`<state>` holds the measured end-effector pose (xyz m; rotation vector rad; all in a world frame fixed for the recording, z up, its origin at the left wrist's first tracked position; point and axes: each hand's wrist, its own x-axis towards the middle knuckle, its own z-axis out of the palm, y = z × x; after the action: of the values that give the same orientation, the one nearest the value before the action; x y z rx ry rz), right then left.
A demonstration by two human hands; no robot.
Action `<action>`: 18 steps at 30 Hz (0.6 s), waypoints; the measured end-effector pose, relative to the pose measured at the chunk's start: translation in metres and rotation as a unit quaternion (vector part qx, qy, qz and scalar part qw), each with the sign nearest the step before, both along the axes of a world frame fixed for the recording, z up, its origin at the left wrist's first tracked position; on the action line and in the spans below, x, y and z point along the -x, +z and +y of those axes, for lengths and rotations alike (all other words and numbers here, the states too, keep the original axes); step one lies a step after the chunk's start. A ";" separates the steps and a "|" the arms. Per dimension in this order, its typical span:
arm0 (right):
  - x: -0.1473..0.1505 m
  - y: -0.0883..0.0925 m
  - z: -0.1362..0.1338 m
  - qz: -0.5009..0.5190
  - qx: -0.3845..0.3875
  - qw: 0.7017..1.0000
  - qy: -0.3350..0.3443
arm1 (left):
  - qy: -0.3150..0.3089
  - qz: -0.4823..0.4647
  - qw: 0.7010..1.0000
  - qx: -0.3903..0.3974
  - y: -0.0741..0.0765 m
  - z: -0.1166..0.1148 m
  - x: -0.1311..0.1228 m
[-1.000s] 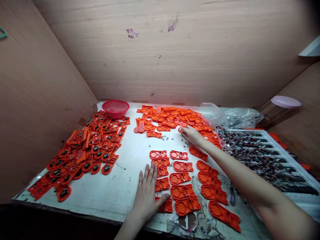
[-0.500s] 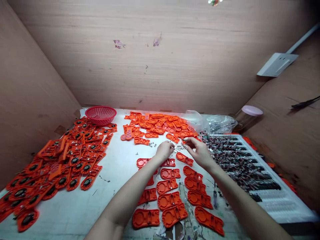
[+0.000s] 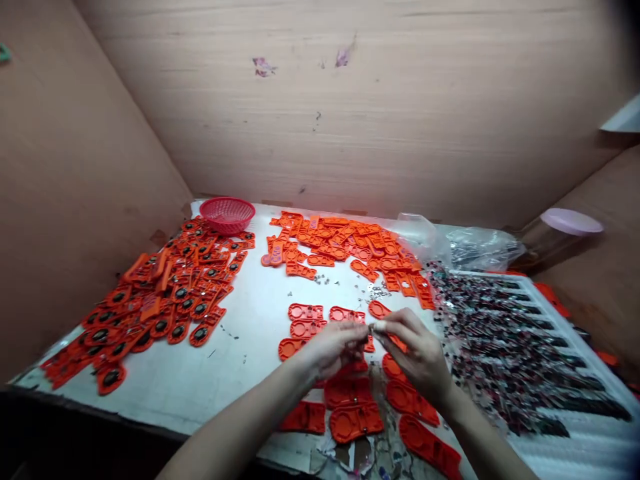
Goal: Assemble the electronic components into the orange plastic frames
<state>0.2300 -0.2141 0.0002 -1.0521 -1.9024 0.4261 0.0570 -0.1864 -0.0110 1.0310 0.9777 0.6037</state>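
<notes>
My left hand [image 3: 336, 348] and my right hand [image 3: 416, 348] meet fingertip to fingertip above the rows of orange plastic shells [image 3: 356, 421]. Both are closed in a pinch. A tiny dark piece shows between the fingertips, too small to name. The shells under my hands lie with their hollow side up, each with a round recess at one end, and my hands partly cover them. Just beyond my fingers, small silvery metal bits [image 3: 379, 292] are scattered on the white tabletop [image 3: 260, 320].
On the left lies a heap of orange shells with black round parts [image 3: 180, 293], a red basket [image 3: 227, 215] behind it. More orange shells [image 3: 345, 237] are piled at the back. A white tray [image 3: 595, 360] of wired circuit boards [image 3: 500, 340] fills the right, near plastic bags [image 3: 483, 248] and a lidded jar [image 3: 570, 223].
Both hands have drawn back from the metal bits toward me and come together at the fingertips over the shells. The camera view has shifted, with the scene moving sideways.
</notes>
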 end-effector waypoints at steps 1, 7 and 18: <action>0.006 0.001 -0.005 -0.016 -0.009 0.999 0.040 | 0.025 -0.089 0.991 0.092 0.000 -0.018 0.008; 0.049 -0.008 -0.031 0.019 0.061 0.995 0.078 | 0.221 -0.267 0.915 0.207 -0.006 -0.075 0.033; 0.095 -0.027 0.019 -0.056 0.113 0.990 0.068 | 0.142 0.316 0.856 -0.384 -0.025 -0.060 0.084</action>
<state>0.1353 -0.1952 -0.0266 -1.1153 -2.0686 0.6875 -0.0273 -0.2462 -0.0359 1.8926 1.5375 0.9710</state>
